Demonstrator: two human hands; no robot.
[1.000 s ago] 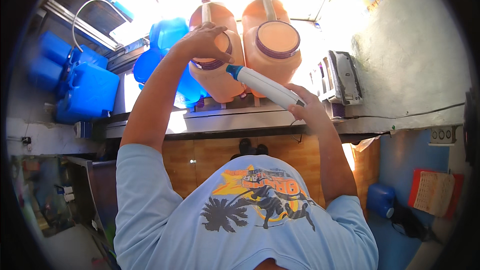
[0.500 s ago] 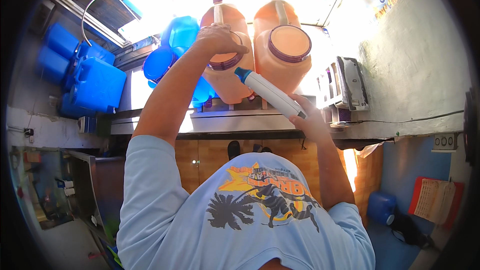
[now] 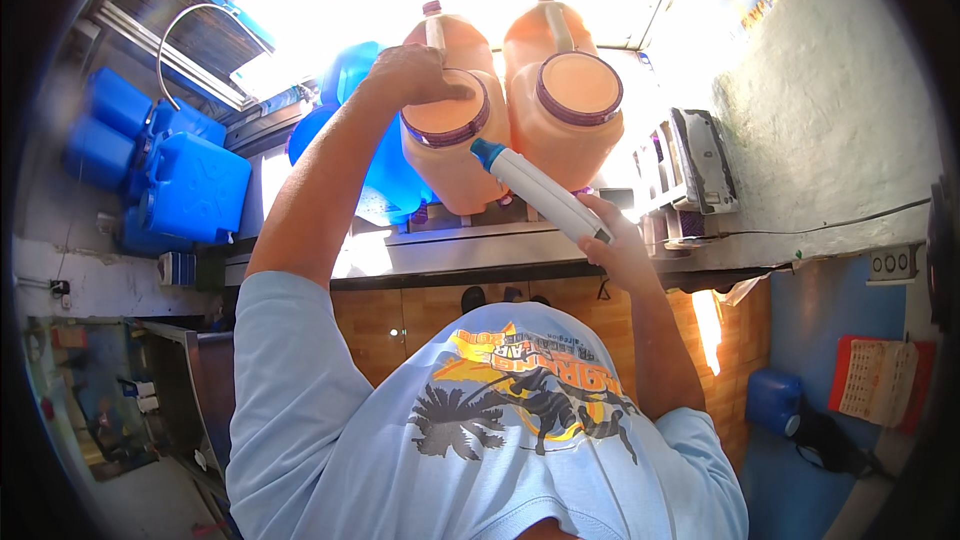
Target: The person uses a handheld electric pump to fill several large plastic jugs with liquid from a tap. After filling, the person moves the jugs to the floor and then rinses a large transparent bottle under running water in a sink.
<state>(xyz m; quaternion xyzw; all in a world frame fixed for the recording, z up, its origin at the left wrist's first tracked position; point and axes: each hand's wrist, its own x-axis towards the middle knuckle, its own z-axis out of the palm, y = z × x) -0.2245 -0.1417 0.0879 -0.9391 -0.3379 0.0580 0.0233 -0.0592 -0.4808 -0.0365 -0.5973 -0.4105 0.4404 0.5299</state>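
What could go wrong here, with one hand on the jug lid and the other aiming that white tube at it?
The left hand grips the near orange jug's lid; the jug stands near the counter edge and might tip. The white tube in the right hand could slip off the rim. Window glare may hide the tip.

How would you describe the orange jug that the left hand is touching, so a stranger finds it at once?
On the metal counter under the bright window stand two big translucent orange plastic jugs with purple-rimmed lids. It is the left jug, beside the blue containers. Only this one has the left hand on its lid.
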